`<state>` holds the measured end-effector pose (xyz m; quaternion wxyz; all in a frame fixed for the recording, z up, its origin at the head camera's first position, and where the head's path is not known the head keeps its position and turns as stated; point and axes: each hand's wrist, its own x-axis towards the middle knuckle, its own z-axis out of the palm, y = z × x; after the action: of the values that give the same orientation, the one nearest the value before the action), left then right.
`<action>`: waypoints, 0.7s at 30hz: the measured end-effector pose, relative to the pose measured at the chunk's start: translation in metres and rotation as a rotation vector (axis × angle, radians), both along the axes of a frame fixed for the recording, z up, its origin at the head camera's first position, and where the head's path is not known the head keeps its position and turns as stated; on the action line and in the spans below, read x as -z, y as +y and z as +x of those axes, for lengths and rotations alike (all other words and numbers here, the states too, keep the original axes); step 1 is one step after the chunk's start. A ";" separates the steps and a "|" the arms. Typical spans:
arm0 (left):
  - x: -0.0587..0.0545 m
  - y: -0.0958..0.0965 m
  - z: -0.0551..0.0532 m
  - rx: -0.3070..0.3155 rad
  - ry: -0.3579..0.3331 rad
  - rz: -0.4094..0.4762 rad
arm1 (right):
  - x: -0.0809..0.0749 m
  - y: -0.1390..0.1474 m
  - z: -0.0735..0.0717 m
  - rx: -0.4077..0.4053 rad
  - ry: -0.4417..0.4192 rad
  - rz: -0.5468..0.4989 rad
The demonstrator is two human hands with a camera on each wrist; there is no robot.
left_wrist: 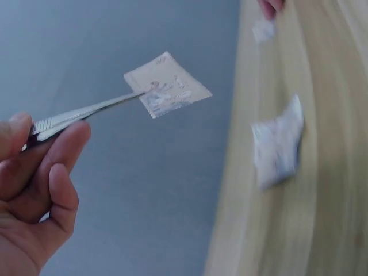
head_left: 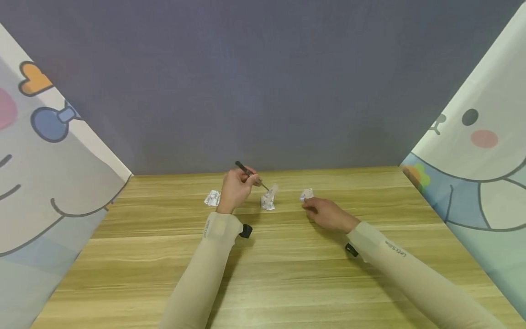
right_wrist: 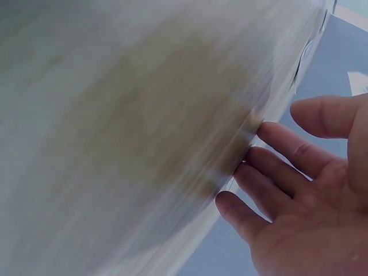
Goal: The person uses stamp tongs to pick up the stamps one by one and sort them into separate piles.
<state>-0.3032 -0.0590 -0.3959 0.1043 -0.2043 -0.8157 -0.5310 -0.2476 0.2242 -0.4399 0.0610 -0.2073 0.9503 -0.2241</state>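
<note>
My left hand holds a pair of tweezers between thumb and fingers. Pinched at the tweezers' tips is a small white printed sachet, raised off the table. Below it, in the head view, lie white sachets in the middle; they look blurred in the left wrist view. My right hand is low over the table, its fingertips at another white sachet and partly covering it. In the right wrist view its fingers are extended with the thumb apart, touching the table surface.
More white sachets lie left of my left hand, partly hidden by it. The wood-grain table ends at a grey back panel. Cartoon-printed sheets flank both sides. A black piece sits at the left wrist.
</note>
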 end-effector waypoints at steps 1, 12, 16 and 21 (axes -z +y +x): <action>-0.002 0.004 0.000 -0.010 0.015 0.009 | 0.000 0.001 0.000 -0.002 -0.001 0.003; 0.004 0.064 -0.003 -0.092 -0.055 0.131 | 0.000 0.008 0.004 -0.076 -0.039 -0.004; 0.013 0.082 -0.006 -0.088 -0.093 0.140 | 0.002 0.012 0.005 -0.061 -0.019 -0.044; 0.023 0.099 -0.010 -0.100 -0.161 0.136 | 0.001 0.019 0.007 -0.040 0.008 -0.093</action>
<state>-0.3133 0.0396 -0.4193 0.0785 -0.1126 -0.7926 -0.5941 -0.2401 0.2432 -0.4412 0.0521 -0.2297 0.9348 -0.2659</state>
